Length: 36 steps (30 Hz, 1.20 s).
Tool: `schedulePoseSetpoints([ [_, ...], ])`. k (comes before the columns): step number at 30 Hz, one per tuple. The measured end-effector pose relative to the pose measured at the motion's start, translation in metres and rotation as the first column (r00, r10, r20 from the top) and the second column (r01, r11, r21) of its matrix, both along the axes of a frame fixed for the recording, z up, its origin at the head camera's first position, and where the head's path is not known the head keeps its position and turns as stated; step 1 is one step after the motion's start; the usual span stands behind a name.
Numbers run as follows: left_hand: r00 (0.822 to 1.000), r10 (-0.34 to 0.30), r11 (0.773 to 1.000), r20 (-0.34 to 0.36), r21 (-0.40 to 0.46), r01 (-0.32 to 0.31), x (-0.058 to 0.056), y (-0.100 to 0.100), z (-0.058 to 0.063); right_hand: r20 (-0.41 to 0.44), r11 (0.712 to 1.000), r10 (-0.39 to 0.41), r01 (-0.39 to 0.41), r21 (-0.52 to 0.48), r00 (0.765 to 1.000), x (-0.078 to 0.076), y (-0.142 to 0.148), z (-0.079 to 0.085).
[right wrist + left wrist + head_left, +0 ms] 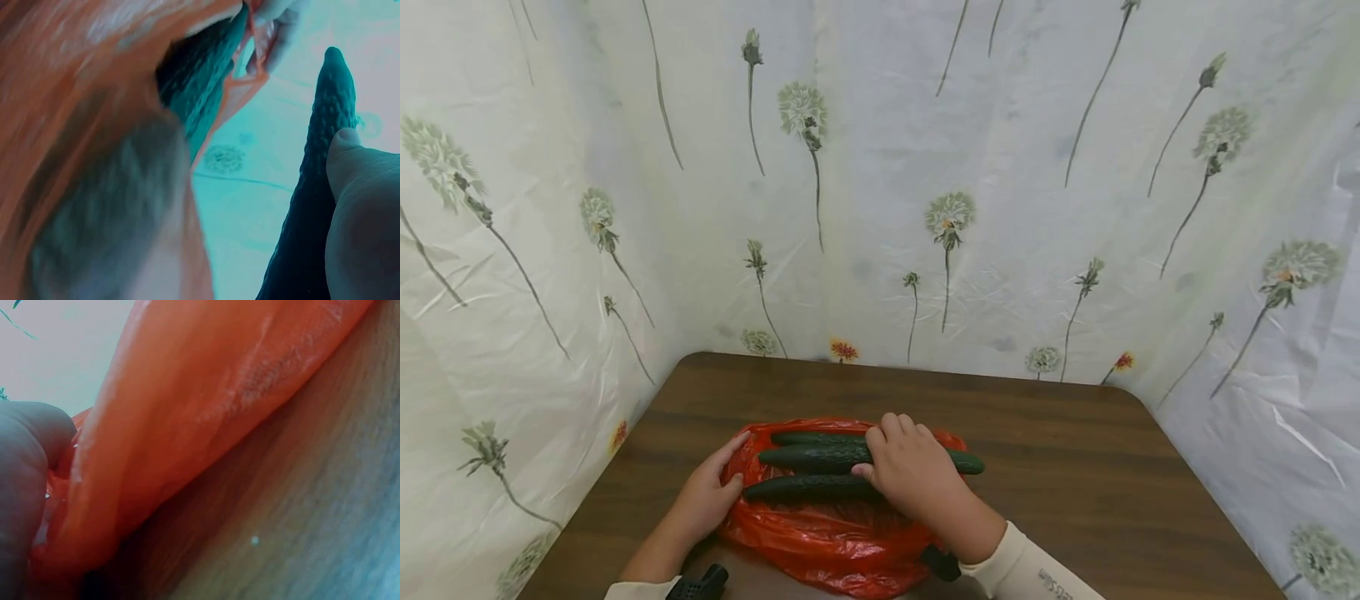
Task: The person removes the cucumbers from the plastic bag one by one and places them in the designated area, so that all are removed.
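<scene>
And the middle cucumber [816, 456] is grasped by the right hand [913, 467], fingers wrapped over its top, thumb pressed against the near side! One tip is left poking out beyond that hand, while the other end is pointed toward the left. In the right wrist view it is shown apart from the red plastic bag [842, 546], with the pale dandelion-printed cloth [880, 125] caught behind it. Over on the other flank, the bag's left edge is held by the left hand [709, 492], pinched between thumb and fingers. Two more are to be counted: the back cucumber [816, 437], partly hidden behind the middle one, and the front cucumber [808, 488], laid nearest the person, its right end lost beneath the right hand. Both are cradled in the opened bag, which is spread on the dark brown table [1075, 467]. (A blurred grey-green shape [112, 212] is also glimpsed in the right wrist view; what it is cannot be told.) Cream sleeves [1030, 571] are worn on both arms, black devices [942, 563] are seen by the wrists, and the table is backed by that cloth.
</scene>
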<state>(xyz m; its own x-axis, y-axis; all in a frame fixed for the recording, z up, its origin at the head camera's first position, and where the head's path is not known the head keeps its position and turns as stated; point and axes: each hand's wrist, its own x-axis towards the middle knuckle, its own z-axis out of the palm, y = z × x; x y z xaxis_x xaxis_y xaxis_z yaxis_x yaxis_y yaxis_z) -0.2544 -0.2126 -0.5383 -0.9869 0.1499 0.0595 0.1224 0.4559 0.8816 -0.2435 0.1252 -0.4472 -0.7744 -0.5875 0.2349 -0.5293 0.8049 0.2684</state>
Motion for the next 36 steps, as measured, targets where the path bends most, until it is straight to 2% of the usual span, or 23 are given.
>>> schedulePoseSetpoints([
  [11, 1.000, 0.004, 0.998, -0.020, -0.055, -0.006, -0.001, -0.005, -0.001, -0.003, 1.000, 0.002, -0.002, 0.006, 1.000, -0.006, 0.024, -0.007],
  [21, 1.000, 0.011, 0.998, -0.019, -0.055, -0.012, 0.002, -0.002, 0.002, 0.010, 1.000, 0.013, -0.013, 0.014, 1.000, -0.016, 0.054, -0.011],
  [29, 1.000, 0.013, 0.999, -0.011, -0.035, -0.013, 0.002, 0.000, 0.000, -0.023, 0.999, 0.046, -0.046, 0.006, 0.999, -0.017, 0.079, -0.014],
  [36, 1.000, 0.023, 0.999, -0.019, -0.040, -0.024, 0.002, 0.000, -0.001, 0.010, 0.999, 0.026, -0.026, -0.024, 1.000, -0.018, 0.094, -0.013],
])
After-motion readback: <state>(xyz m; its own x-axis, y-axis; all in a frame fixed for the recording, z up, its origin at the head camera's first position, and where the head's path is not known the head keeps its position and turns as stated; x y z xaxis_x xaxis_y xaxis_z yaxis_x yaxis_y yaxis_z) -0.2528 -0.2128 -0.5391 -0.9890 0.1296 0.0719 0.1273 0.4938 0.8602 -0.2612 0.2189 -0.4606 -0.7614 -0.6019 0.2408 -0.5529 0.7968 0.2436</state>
